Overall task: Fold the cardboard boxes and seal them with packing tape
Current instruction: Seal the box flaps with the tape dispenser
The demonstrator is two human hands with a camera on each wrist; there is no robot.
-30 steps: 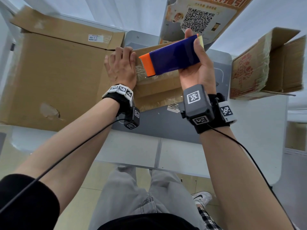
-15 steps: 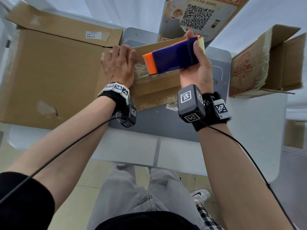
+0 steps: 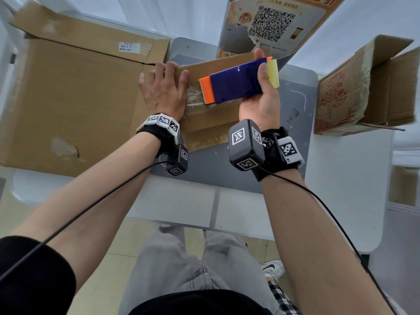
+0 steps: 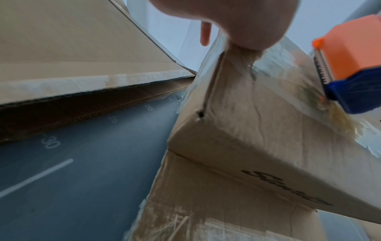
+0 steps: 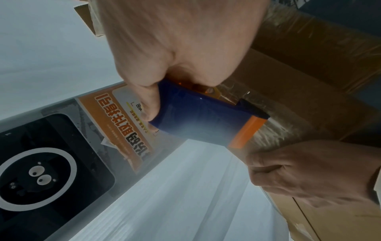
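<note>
A small cardboard box [image 3: 211, 123] [image 4: 247, 130] [image 5: 309, 73] stands on the grey mat [image 3: 211, 169], with clear tape across its top. My left hand [image 3: 162, 94] [image 4: 237, 21] [image 5: 309, 171] holds the box's left end, thumb on top and fingers curled over the edge. My right hand [image 3: 261, 103] [image 5: 185, 40] grips a blue tape dispenser with an orange cutter end [image 3: 236, 84] [image 4: 354, 65] [image 5: 202, 117]. The toothed end sits on the box top, just right of my left thumb. A yellow tab [image 3: 273, 72] sticks out of the dispenser's far end.
A large flattened cardboard box [image 3: 75, 98] [image 4: 72, 40] lies to the left, right beside the small box. An open, taped box with red print [image 3: 363, 87] stands at the right. A machine with a QR-code poster [image 3: 272, 21] [image 5: 117, 124] rises behind.
The dispenser has edged slightly right, away from my left thumb. Both hands keep their holds and the box has not moved.
</note>
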